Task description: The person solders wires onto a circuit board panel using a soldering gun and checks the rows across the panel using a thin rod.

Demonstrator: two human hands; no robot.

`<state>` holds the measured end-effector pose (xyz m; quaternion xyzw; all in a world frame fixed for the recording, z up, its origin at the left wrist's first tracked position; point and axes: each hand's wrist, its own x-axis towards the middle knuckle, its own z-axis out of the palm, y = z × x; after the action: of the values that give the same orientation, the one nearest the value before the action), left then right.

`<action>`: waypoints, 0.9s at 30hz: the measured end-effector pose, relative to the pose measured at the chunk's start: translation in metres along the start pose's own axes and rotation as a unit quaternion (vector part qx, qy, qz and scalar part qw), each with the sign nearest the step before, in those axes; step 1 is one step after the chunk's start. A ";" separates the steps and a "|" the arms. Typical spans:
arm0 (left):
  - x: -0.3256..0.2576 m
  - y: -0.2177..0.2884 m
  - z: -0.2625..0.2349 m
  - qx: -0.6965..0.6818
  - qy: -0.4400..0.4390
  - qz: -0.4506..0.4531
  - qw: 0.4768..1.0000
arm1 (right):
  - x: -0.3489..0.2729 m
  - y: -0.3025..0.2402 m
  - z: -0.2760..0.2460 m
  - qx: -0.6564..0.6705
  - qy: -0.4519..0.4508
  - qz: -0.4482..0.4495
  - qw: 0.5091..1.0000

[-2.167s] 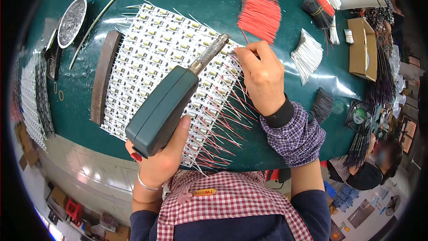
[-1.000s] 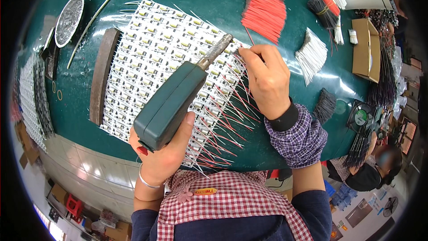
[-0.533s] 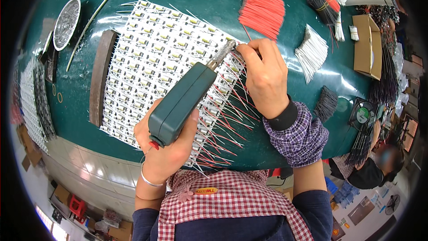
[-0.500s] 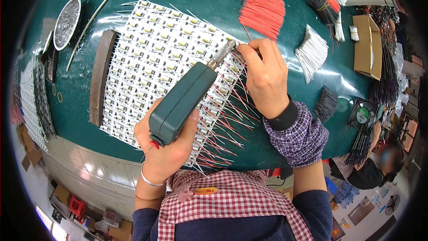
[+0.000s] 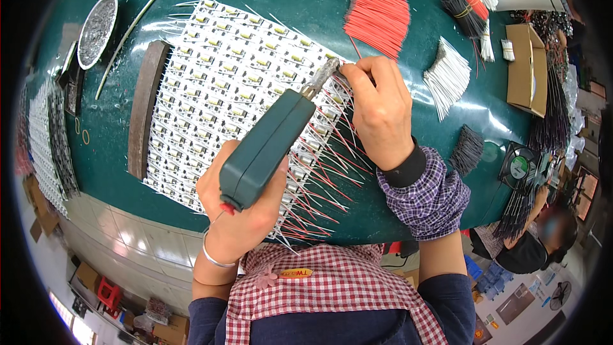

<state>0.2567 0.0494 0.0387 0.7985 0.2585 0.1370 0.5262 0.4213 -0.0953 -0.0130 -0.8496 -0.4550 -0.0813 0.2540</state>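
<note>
My left hand (image 5: pixel 242 207) is wrapped round a dark green soldering gun (image 5: pixel 267 147). Its metal tip reaches the upper right corner of a large white panel of small circuit boards (image 5: pixel 217 89). At that corner my right hand (image 5: pixel 381 105) is closed in a pinch beside the tip; the thin wire between its fingers is mostly hidden. Red and white wires (image 5: pixel 319 185) stick out along the panel's right edge, below my right hand. Beyond that hand lie a fanned pile of red wires (image 5: pixel 378 19) and a pile of white wires (image 5: pixel 447 76).
A dark bar (image 5: pixel 147 112) lies against the panel's left edge. Farther left stand a metal bowl (image 5: pixel 98 30) and stacked panels (image 5: pixel 48 147). On the right are black wires (image 5: pixel 468 149), a cardboard box (image 5: pixel 527 67) and a small fan (image 5: pixel 517 165). Another person (image 5: pixel 527 246) sits at the lower right.
The soldering gun and my left hand have shifted slightly right, the tip staying at the same corner. My right hand has barely moved. The other person's arm has moved.
</note>
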 end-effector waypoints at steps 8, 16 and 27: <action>-0.006 -0.001 -0.005 0.003 0.022 0.032 0.999 | -0.001 -0.001 0.000 -0.006 -0.001 0.000 1.000; -0.002 -0.001 -0.001 -0.011 0.006 0.022 1.000 | -0.001 -0.001 -0.001 -0.004 0.003 -0.002 1.000; -0.006 -0.004 0.003 0.049 -0.009 0.019 0.999 | -0.003 -0.003 -0.003 -0.022 -0.006 0.002 1.000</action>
<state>0.2522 0.0455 0.0345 0.8290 0.2450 0.1270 0.4864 0.4170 -0.0973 -0.0107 -0.8561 -0.4532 -0.0860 0.2331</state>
